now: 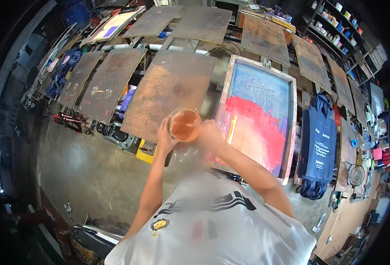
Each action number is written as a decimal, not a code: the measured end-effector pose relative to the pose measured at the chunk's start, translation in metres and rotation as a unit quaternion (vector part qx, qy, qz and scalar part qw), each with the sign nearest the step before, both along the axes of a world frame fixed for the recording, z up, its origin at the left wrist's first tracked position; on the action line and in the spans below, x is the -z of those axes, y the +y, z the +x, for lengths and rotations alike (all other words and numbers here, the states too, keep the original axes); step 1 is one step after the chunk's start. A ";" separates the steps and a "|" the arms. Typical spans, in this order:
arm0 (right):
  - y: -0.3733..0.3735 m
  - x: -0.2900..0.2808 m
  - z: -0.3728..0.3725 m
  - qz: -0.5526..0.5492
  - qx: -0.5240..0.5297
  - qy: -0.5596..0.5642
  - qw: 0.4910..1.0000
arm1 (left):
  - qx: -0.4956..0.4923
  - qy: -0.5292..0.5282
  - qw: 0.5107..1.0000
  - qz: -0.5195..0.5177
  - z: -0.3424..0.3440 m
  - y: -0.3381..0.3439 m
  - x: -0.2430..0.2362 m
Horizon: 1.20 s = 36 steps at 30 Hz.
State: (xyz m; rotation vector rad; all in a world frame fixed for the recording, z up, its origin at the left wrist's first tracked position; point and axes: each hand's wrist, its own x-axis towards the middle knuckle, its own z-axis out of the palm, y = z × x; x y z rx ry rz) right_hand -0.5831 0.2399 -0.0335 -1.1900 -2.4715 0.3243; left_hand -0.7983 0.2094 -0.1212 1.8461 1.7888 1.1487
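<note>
My left hand [165,136] is wrapped around the left side of a round tub [171,125] with orange-brown contents. At the tub's right rim is my right hand [209,133], its fingers closed and partly blurred. A pale tip shows inside the tub beside those fingers; I cannot make out what it is. Just right of my hands lies a framed printing screen [291,128], its mesh blue at the far end and smeared with red paint [252,110] nearer me. A narrow yellow-and-white strip [233,128] rests on the screen's left part.
Under and beyond the tub is a worn wooden board [173,79], with more stained boards [111,84] in rows. A navy printed tote bag [319,137] lies on a board to the right. Shelves with bottles [334,28] stand far right. A yellow object [145,152] is below the board's edge.
</note>
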 end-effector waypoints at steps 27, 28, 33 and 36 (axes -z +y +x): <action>0.003 -0.014 -0.007 -0.041 0.013 0.065 0.997 | 0.050 -0.024 0.998 0.040 -0.011 0.014 0.007; 0.000 -0.020 -0.009 -0.082 0.000 0.066 0.994 | 0.051 -0.024 0.998 0.039 -0.012 0.014 0.009; -0.001 -0.013 -0.019 -0.043 -0.054 0.069 0.995 | 0.068 -0.086 0.994 0.007 -0.011 0.016 0.000; 0.025 0.009 -0.021 0.069 -0.089 0.057 0.992 | 0.047 -0.092 0.994 -0.020 -0.005 0.014 -0.008</action>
